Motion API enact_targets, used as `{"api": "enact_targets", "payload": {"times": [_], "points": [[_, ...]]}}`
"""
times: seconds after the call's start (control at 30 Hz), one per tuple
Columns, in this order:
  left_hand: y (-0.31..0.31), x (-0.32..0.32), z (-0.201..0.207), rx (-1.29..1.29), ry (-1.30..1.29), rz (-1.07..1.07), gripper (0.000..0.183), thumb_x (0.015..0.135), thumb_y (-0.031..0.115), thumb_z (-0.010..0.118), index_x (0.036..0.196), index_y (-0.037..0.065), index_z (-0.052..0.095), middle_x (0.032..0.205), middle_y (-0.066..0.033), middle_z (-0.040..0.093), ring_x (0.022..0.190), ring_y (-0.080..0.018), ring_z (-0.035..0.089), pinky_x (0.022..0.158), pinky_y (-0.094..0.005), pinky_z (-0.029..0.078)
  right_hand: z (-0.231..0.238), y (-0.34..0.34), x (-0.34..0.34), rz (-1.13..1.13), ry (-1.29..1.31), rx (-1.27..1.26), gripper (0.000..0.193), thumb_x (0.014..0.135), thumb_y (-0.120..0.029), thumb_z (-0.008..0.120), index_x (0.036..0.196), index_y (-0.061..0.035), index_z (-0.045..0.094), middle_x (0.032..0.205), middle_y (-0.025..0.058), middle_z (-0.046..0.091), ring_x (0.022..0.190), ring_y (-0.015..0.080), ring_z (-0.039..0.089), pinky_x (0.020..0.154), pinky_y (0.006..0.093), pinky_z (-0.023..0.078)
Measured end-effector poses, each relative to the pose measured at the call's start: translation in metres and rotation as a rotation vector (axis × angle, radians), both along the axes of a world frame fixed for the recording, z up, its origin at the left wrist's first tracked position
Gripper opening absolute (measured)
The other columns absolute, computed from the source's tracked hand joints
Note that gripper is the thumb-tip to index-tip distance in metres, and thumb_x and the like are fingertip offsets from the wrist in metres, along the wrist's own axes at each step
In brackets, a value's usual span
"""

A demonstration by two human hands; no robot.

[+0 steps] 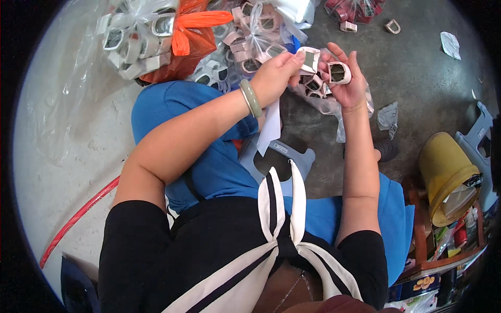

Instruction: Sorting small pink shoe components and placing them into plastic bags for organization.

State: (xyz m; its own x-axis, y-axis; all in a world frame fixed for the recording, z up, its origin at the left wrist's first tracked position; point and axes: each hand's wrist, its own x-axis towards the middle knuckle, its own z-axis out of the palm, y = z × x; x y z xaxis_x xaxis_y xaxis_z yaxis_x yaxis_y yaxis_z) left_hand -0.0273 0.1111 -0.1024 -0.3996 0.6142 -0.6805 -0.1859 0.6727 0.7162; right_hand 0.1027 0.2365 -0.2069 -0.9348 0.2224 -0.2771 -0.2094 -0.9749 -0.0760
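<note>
My left hand [274, 75], with a bangle at the wrist, pinches a small off-white frame-shaped piece [316, 61] between thumb and fingers. Beside it, my right hand [350, 93] is turned palm up, its fingers curled loosely. A pale pink rounded frame piece [341, 80] with a dark middle lies in it. The two pieces are close together, and I cannot tell whether they touch. Just beneath both hands, an open clear plastic bag [326, 107] on the floor contains several similar pale pink pieces, partly hidden by my fingers.
Past my knee stand clear bags of white pieces [148, 49] and pink pieces [250, 49], next to an orange bag [201, 44]. A loose piece [392, 26] and paper scraps [450, 45] lie on the floor. A yellow bucket [441, 161] is tipped at right. A grey-blue stool [300, 161] shows between my legs.
</note>
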Motion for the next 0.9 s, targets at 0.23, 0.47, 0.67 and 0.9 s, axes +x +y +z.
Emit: {"api": "enact_targets", "payload": {"times": [0.23, 0.47, 0.67, 0.9], "points": [[0.002, 0.002, 0.005, -0.051, 0.091, -0.042, 0.042, 0.083, 0.045, 0.060, 0.082, 0.003, 0.055, 0.064, -0.0022, 0.055, 0.060, -0.0094, 0.051, 0.056, -0.0249, 0.042, -0.019, 0.005, 0.008, -0.082, 0.070, -0.110, 0.037, 0.096, -0.032, 0.040, 0.116, -0.0029, 0.048, 0.076, 0.0063, 0.047, 0.061, 0.0125, 0.044, 0.046, 0.0210, 0.037], [-0.004, -0.001, 0.007, -0.131, 0.398, -0.294, 0.038, 0.075, 0.034, 0.072, 0.090, 0.003, 0.057, 0.074, -0.0042, 0.060, 0.065, -0.0103, 0.055, 0.061, -0.0239, 0.045, -0.002, 0.035, 0.019, 0.296, -0.380, 0.661, 0.026, 0.091, -0.024, 0.048, 0.086, -0.0015, 0.058, 0.068, 0.0028, 0.051, 0.052, 0.0080, 0.046, 0.048, 0.0210, 0.038], [-0.007, 0.001, 0.006, -0.155, 0.511, -0.373, 0.046, 0.072, 0.037, 0.071, 0.101, 0.006, 0.056, 0.082, -0.0148, 0.064, 0.075, -0.0296, 0.063, 0.069, -0.0369, 0.049, -0.005, 0.020, 0.009, 0.628, -0.586, 1.199, 0.040, 0.091, -0.035, 0.049, 0.105, 0.0004, 0.062, 0.099, 0.0072, 0.064, 0.089, 0.0124, 0.057, 0.078, 0.0234, 0.043], [-0.013, -0.003, 0.000, -0.183, 0.497, -0.359, 0.031, 0.079, 0.029, 0.063, 0.097, 0.004, 0.058, 0.074, -0.0139, 0.063, 0.073, -0.0299, 0.062, 0.066, -0.0378, 0.048, -0.010, 0.057, 0.004, 0.485, -0.771, 1.185, 0.028, 0.083, -0.029, 0.059, 0.088, -0.0022, 0.068, 0.068, 0.0028, 0.061, 0.062, 0.0096, 0.055, 0.058, 0.0253, 0.045]]}}
